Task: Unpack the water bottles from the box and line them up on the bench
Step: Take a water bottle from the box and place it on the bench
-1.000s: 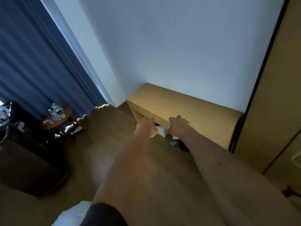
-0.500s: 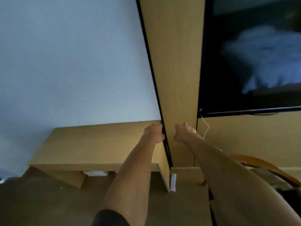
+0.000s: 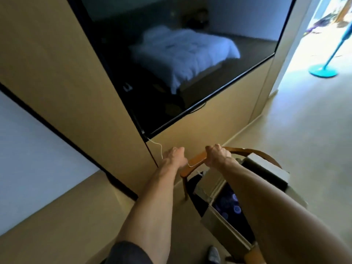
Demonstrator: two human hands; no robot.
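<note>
An open cardboard box [image 3: 219, 227] stands on a wooden chair [image 3: 192, 164] at the lower right. Blue caps of water bottles [image 3: 236, 208] show inside it, and my right forearm covers much of the box. The light wooden bench [image 3: 62, 214] lies at the lower left, under the white wall. Both my arms are stretched out in front of me. My left hand [image 3: 174, 156] is a fist in the air, holding nothing. My right hand [image 3: 217, 155] is also a fist and overlaps the chair's curved back rail; I cannot tell whether it touches the rail.
A large dark television [image 3: 181, 63] hangs on the wood-panelled wall ahead, with a thin white cable [image 3: 160, 147] below it. A doorway at the far right opens onto a bright room with a blue stand [image 3: 323, 70]. A shoe [image 3: 213, 254] is by the chair.
The view has swung right, from the bench and curtain past the wall panel to the television and the chair with the box. Both hands have stayed fisted out in front.
</note>
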